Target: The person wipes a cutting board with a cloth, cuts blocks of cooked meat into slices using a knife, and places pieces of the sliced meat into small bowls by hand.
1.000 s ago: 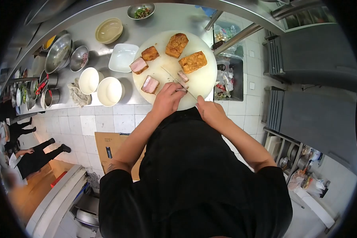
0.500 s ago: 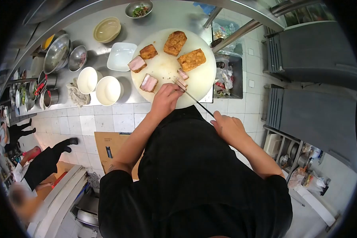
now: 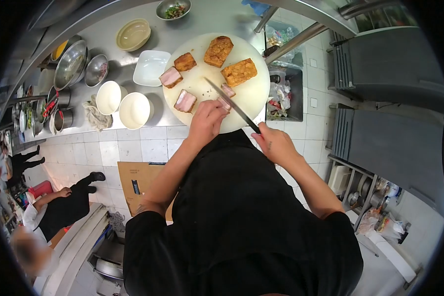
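On the round white cutting board (image 3: 254, 101) lie several chunks of crisp-skinned meat; two large browned ones (image 3: 239, 72) are at its upper right. My left hand (image 3: 208, 117) presses with bent fingers on a small piece of meat (image 3: 224, 103) near the board's lower edge. A small cut piece (image 3: 227, 90) lies just above it. My right hand (image 3: 275, 141) is wrapped round the handle of a knife (image 3: 236, 106), whose blade slants up and left over the board, beside my left fingertips. A pale cut block (image 3: 185, 101) sits left of my left hand.
Left of the board are a square white dish (image 3: 152, 68), two white tubs (image 3: 134, 111), a tan bowl (image 3: 133, 35) and metal bowls (image 3: 97, 70). A bin (image 3: 288, 93) stands right of the counter. Other people (image 3: 59, 212) are at the far left.
My right hand has moved up and left since half a second ago, and the knife blade now reaches farther across the board. My left hand stays nearly in place. A person at far left has shifted.
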The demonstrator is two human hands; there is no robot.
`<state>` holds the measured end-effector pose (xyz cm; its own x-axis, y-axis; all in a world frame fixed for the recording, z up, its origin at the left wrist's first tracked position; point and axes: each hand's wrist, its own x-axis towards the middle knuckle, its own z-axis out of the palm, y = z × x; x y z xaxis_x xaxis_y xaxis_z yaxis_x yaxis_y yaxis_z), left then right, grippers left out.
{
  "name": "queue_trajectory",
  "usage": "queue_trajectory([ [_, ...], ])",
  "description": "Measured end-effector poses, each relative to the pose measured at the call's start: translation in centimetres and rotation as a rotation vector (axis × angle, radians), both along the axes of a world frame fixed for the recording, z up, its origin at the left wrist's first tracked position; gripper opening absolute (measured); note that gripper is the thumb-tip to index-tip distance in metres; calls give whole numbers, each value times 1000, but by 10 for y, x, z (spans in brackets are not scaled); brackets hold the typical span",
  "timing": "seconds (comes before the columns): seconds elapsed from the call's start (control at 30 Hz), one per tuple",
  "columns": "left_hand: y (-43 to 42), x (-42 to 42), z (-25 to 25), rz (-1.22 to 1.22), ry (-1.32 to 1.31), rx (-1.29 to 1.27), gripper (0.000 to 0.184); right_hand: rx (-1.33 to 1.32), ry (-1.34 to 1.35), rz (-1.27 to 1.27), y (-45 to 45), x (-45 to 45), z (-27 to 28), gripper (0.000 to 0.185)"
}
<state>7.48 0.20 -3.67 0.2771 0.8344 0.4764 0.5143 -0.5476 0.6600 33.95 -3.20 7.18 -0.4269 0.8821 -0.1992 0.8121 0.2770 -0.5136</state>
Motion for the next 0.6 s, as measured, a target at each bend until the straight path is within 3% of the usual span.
queue_trajectory([
  [0.1,8,7,13,52,-123,-62,41,-52,16,-111,-6,20,7,28],
  [0.17,20,16,31,62,-19,-64,54,-77,50,-163,-10,30,7,28],
  [0.27,33,19,18,37,102,-81,59,-112,103,-246,-15,41,5,28],
  [0.6,27,32,6,121,77,-157,56,-207,50,-303,-38,67,-7,30],
])
